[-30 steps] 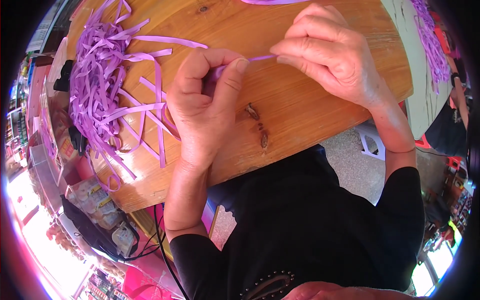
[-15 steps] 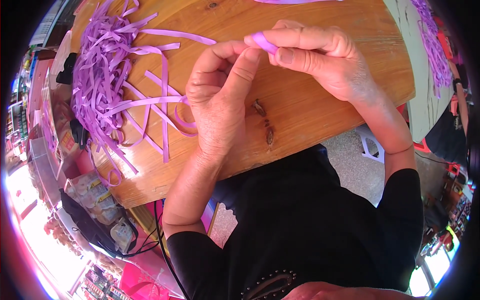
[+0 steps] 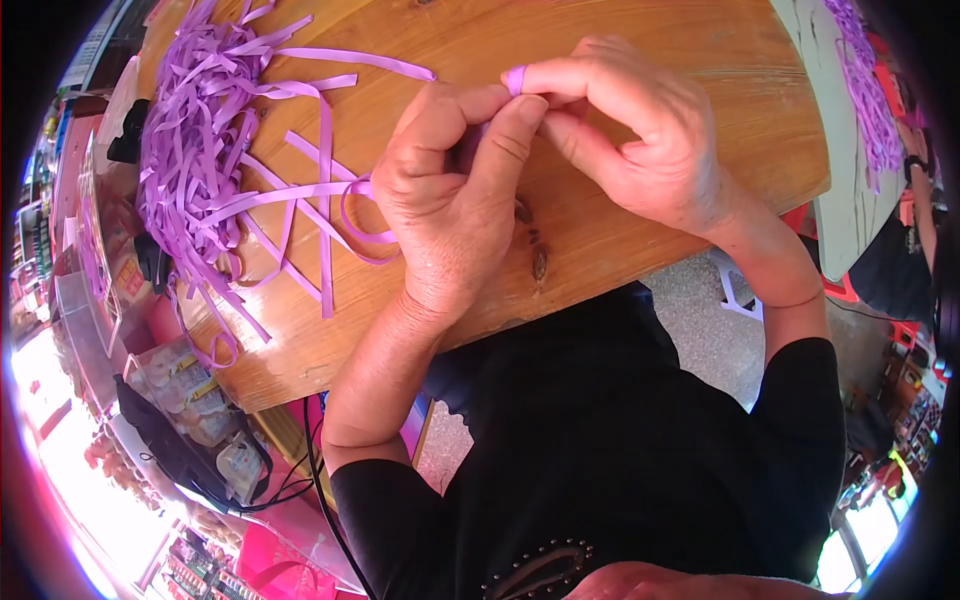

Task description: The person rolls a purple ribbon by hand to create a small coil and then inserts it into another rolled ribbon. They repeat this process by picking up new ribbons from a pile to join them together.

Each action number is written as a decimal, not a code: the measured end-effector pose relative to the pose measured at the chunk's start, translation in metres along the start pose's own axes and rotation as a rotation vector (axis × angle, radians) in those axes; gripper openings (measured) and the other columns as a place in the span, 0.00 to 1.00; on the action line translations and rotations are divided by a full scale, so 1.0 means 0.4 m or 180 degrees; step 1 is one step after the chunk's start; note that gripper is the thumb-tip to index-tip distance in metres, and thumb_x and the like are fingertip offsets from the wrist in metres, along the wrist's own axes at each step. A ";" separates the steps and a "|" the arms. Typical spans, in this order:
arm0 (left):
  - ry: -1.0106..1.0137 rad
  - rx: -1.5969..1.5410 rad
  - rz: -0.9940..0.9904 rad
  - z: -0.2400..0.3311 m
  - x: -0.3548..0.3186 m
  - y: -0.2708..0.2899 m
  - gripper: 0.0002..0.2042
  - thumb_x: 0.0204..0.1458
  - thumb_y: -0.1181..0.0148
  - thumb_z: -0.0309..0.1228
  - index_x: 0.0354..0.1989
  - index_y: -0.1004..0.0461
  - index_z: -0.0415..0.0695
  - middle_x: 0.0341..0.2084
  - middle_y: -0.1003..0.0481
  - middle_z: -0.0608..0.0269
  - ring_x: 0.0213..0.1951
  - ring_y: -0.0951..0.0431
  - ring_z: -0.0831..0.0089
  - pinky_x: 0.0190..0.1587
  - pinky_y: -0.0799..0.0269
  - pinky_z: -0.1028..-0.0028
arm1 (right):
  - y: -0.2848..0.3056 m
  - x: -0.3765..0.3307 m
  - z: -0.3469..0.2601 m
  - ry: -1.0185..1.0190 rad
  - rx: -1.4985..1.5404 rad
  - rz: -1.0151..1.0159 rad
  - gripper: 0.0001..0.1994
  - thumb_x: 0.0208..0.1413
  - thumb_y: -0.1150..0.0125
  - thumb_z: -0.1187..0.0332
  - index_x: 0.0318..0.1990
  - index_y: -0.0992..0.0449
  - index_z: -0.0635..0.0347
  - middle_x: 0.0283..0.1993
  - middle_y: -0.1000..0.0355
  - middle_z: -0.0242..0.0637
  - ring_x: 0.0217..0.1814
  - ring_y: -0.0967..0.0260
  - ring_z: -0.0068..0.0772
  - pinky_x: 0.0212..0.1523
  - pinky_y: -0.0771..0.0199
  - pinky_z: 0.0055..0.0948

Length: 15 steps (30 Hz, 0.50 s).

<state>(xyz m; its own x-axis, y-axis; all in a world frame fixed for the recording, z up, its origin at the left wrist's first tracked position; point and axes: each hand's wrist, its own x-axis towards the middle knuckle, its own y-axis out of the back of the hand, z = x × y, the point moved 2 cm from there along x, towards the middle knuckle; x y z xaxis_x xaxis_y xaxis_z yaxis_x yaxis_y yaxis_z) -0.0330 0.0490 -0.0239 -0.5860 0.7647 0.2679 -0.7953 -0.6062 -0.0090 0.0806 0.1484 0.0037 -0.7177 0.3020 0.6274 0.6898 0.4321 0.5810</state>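
Observation:
A purple ribbon [image 3: 515, 80] is looped over the tip of my right index finger. My left hand [image 3: 450, 180] pinches that ribbon between thumb and index finger, and its tail runs out behind the palm toward the left. My right hand [image 3: 640, 140] meets the left fingertips, with its index finger and thumb curved round and their tips at the ribbon. The ribbon's part between the fingers is mostly hidden. Left of my hands lies a tangled heap of purple ribbons [image 3: 190, 140], several strands reaching across the wooden table [image 3: 640, 250].
Another purple ribbon bunch [image 3: 865, 90] hangs over a pale tabletop [image 3: 835, 220] at the right, near another person's arm [image 3: 922, 200]. A white stool [image 3: 735, 290] stands below the table's right edge. Bags with packaged goods [image 3: 190, 400] and dark cables sit at the lower left.
My right thumb has come off the ribbon band and moved down toward the left thumb. The right hand has turned and closed in; the ribbon now wraps only the index fingertip.

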 end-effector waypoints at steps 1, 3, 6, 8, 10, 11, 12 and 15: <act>-0.0010 -0.0077 0.0010 0.005 -0.001 0.000 0.02 0.49 0.39 0.20 0.30 0.24 0.37 0.23 0.32 0.73 0.25 0.38 0.87 0.28 0.41 0.86 | 0.002 0.000 -0.008 -0.0004 0.0001 -0.0001 0.15 0.43 0.38 0.84 0.41 0.25 0.63 0.31 0.29 0.33 0.31 0.31 0.26 0.32 0.31 0.21; -0.0022 -0.0150 0.0022 0.009 -0.003 0.000 0.01 0.49 0.40 0.20 0.30 0.24 0.36 0.22 0.32 0.73 0.25 0.38 0.87 0.28 0.42 0.86 | 0.001 -0.004 -0.010 -0.0946 0.0784 -0.0171 0.12 0.47 0.39 0.82 0.41 0.27 0.63 0.33 0.27 0.32 0.34 0.30 0.21 0.36 0.30 0.20; 0.0153 -0.0471 0.0094 0.011 -0.004 -0.001 0.02 0.50 0.40 0.20 0.31 0.24 0.36 0.22 0.33 0.73 0.24 0.39 0.87 0.28 0.42 0.86 | 0.001 -0.001 0.015 -0.1442 0.1727 -0.0315 0.11 0.51 0.40 0.79 0.43 0.27 0.64 0.33 0.27 0.30 0.37 0.31 0.17 0.40 0.30 0.18; 0.0194 -0.0481 -0.0055 0.014 -0.004 -0.003 0.02 0.50 0.41 0.20 0.31 0.24 0.36 0.22 0.34 0.73 0.24 0.39 0.87 0.28 0.43 0.86 | 0.005 -0.002 0.033 -0.1538 0.2033 -0.0490 0.10 0.51 0.41 0.79 0.43 0.27 0.64 0.33 0.27 0.31 0.37 0.30 0.19 0.41 0.30 0.19; 0.0280 -0.0519 -0.0106 0.013 -0.004 0.002 0.02 0.51 0.41 0.20 0.32 0.24 0.36 0.22 0.34 0.73 0.24 0.39 0.87 0.28 0.43 0.86 | 0.004 -0.001 0.035 -0.1620 0.2370 -0.0680 0.10 0.52 0.41 0.78 0.42 0.27 0.65 0.33 0.27 0.32 0.38 0.30 0.20 0.43 0.31 0.20; 0.0364 -0.0563 -0.0159 0.012 -0.004 0.003 0.02 0.51 0.41 0.21 0.32 0.24 0.36 0.22 0.34 0.73 0.24 0.40 0.87 0.28 0.43 0.87 | 0.012 0.006 0.025 -0.1148 0.1645 -0.0703 0.10 0.51 0.41 0.79 0.42 0.26 0.64 0.33 0.28 0.31 0.37 0.31 0.20 0.41 0.32 0.20; 0.0369 -0.0566 -0.0167 0.014 -0.004 0.002 0.02 0.51 0.41 0.21 0.32 0.24 0.36 0.22 0.34 0.73 0.24 0.40 0.87 0.28 0.43 0.87 | 0.019 0.008 0.018 -0.0687 0.0910 -0.0711 0.10 0.51 0.42 0.80 0.42 0.26 0.64 0.33 0.28 0.30 0.37 0.31 0.20 0.39 0.32 0.21; 0.0461 -0.0271 -0.0131 0.026 0.000 0.000 0.02 0.51 0.42 0.21 0.32 0.24 0.36 0.21 0.34 0.74 0.24 0.39 0.88 0.27 0.43 0.87 | 0.027 0.007 0.014 0.0709 -0.0926 -0.0473 0.04 0.52 0.43 0.77 0.36 0.25 0.63 0.31 0.30 0.27 0.34 0.34 0.18 0.35 0.36 0.22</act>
<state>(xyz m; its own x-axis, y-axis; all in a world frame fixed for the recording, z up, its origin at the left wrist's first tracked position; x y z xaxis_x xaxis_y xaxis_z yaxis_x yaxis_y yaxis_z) -0.0314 0.0466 -0.0139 -0.5642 0.8157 0.1281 -0.8257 -0.5579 -0.0841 0.0856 0.1587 0.0091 -0.7954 0.0487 0.6041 0.6012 0.1887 0.7765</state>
